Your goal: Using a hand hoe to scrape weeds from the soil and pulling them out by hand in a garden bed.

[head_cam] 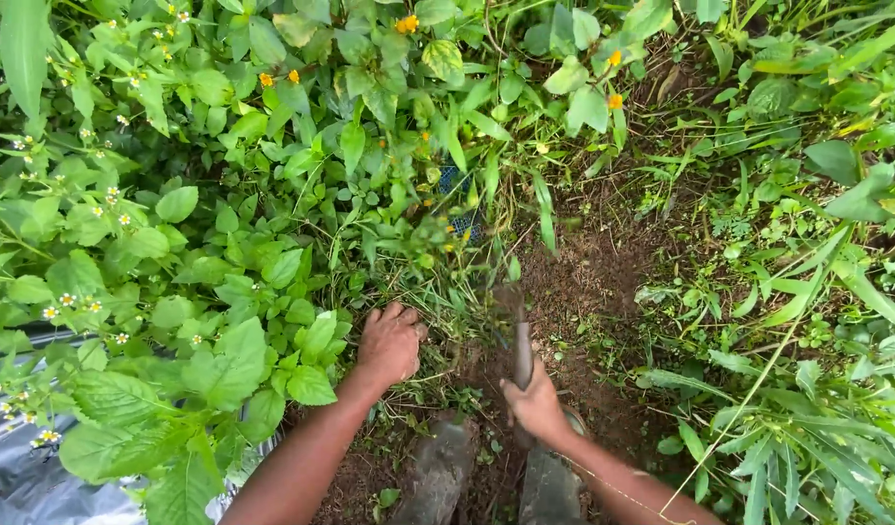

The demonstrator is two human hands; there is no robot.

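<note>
Hands: 2 bare hands work low over the ground. Left hand (389, 342) is curled shut around a clump of weed stems (430, 292) at the edge of the greenery; right hand (537, 401) is wrapped tight around the handle of a digging tool (521, 340).
Weed bed: broad mass of green weeds (224, 224) fills the left and top, with small white flowers (58, 306) on the left and a few orange flowers (406, 23) near the top.
Grass: long-bladed grass (807, 389) covers the right side, well apart from the left hand.
Cleared soil: patch of bare brown soil (583, 282) runs from between the hands up toward the middle; only scraps of stem lie on it.
Plastic sheet: grey sheet (19, 476) shows under the leaves at lower left.
Feet: 2 dark muddy shapes (438, 472), seemingly boots, stand just below the hands.
Tool: blade end is blurred, pointing at the base of the gripped clump, just right of the left hand; I cannot tell whether it touches the ground.
Blue object: small blue patch (454, 180) peeks through leaves above the clump; too hidden to identify.
Progress: judging by the ground, 1 strip is weeded down to soil; the gripped clump is still rooted, and the much larger bed on the left remains untouched.
</note>
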